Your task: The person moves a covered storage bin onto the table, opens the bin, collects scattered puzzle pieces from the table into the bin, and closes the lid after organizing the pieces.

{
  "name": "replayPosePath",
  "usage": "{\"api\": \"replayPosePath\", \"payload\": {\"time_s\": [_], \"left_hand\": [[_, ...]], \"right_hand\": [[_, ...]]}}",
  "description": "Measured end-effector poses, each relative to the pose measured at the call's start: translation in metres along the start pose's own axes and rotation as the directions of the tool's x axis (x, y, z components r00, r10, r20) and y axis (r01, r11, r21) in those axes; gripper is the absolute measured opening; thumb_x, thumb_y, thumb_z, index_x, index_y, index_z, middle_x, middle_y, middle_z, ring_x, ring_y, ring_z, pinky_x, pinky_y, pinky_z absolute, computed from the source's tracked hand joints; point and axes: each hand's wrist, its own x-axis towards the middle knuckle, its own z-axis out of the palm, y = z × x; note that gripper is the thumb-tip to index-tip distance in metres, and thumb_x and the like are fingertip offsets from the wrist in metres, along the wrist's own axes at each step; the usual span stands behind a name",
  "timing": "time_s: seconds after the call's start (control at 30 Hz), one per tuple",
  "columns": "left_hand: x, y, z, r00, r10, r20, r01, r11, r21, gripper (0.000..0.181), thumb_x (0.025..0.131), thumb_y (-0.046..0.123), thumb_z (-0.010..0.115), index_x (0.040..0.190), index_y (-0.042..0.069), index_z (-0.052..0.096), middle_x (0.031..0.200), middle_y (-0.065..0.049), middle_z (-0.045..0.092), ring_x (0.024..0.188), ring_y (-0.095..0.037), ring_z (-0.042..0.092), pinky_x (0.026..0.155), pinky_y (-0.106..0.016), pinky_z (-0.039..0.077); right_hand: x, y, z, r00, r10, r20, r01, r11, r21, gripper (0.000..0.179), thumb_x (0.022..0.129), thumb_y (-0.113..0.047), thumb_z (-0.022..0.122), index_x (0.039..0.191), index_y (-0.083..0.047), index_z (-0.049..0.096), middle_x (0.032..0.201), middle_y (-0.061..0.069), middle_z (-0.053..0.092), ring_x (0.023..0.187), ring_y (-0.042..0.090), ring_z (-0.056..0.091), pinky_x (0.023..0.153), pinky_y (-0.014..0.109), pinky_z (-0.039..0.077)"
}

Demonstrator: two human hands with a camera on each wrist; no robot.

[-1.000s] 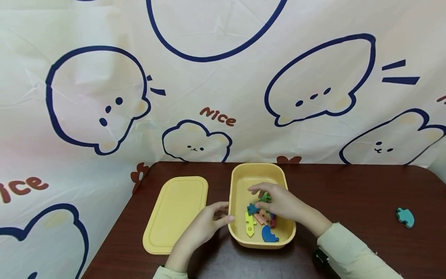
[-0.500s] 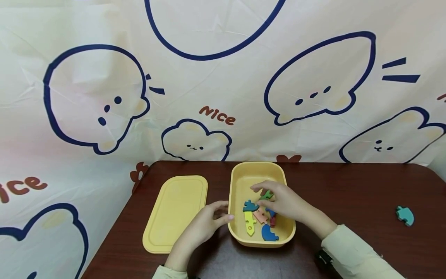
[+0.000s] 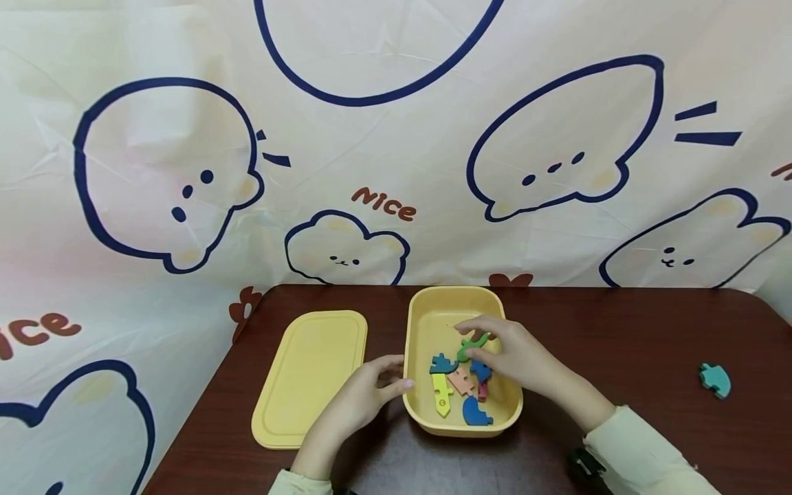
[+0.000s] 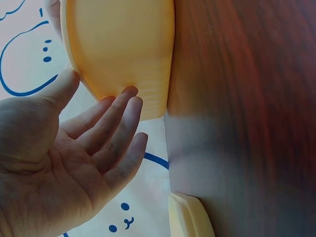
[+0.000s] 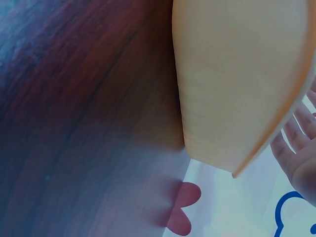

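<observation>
Inside a yellow plastic box (image 3: 433, 316) lie several jigsaw-like puzzle pieces. Among them are a green piece (image 3: 471, 348), a yellow piece (image 3: 442, 395), a pink piece (image 3: 461, 382) and a rounded blue piece (image 3: 476, 412). My right hand (image 3: 516, 350) reaches over the box's right side, fingers spread, its thumb at the green piece; contact is unclear. In the right wrist view the box wall hides the pieces. At the box's left side is my left hand (image 3: 361, 399). Its thumb touches the rim and its loosely extended fingers (image 4: 121, 111) rest along the outer wall.
A flat yellow lid (image 3: 309, 378) lies left of the box. Far to the right on the dark wooden table (image 3: 625, 344) sits a lone teal puzzle piece (image 3: 716, 380). A white printed cloth (image 3: 433, 158) hangs behind the table.
My right hand has shifted slightly right within the box, uncovering more of the green and blue pieces. The dark teal piece has moved a little left. My left hand stays at the box wall.
</observation>
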Motion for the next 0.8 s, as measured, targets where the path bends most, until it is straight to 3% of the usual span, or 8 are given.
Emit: {"api": "replayPosePath", "payload": {"time_s": [0.2,0.47,0.8], "left_hand": [[0.0,0.0,-0.001,1.0,0.012,-0.004,-0.012,1.0,0.001,0.042,0.095,0.018,0.068,0.131,-0.002,0.059,0.113,-0.013,0.067,0.1,-0.026,0.065,0.085,-0.041,0.053],[0.0,-0.001,-0.001,1.0,0.011,-0.003,-0.011,1.0,0.001,0.043,0.095,0.018,0.068,0.132,-0.003,0.058,0.114,-0.014,0.067,0.101,-0.027,0.066,0.086,-0.041,0.053],[0.0,0.0,-0.001,1.0,0.01,-0.002,-0.01,1.0,0.003,0.044,0.096,0.018,0.068,0.133,-0.004,0.057,0.114,-0.014,0.066,0.101,-0.027,0.066,0.086,-0.042,0.053]], "right_hand": [[-0.008,0.0,-0.006,0.998,-0.019,-0.052,0.018,1.0,-0.024,0.034,0.088,-0.005,0.075,0.121,-0.014,0.069,0.104,-0.002,0.069,0.094,0.019,0.063,0.088,0.049,0.051],[-0.02,0.0,-0.018,0.994,-0.034,-0.108,0.026,0.997,-0.077,0.037,0.085,-0.004,0.077,0.12,-0.015,0.07,0.108,-0.006,0.067,0.093,0.013,0.06,0.078,0.03,0.053],[-0.032,0.009,-0.028,0.984,-0.082,-0.16,0.064,0.991,-0.119,0.037,0.084,0.002,0.076,0.118,-0.014,0.07,0.11,-0.004,0.067,0.091,0.012,0.061,0.08,0.039,0.056]]}}
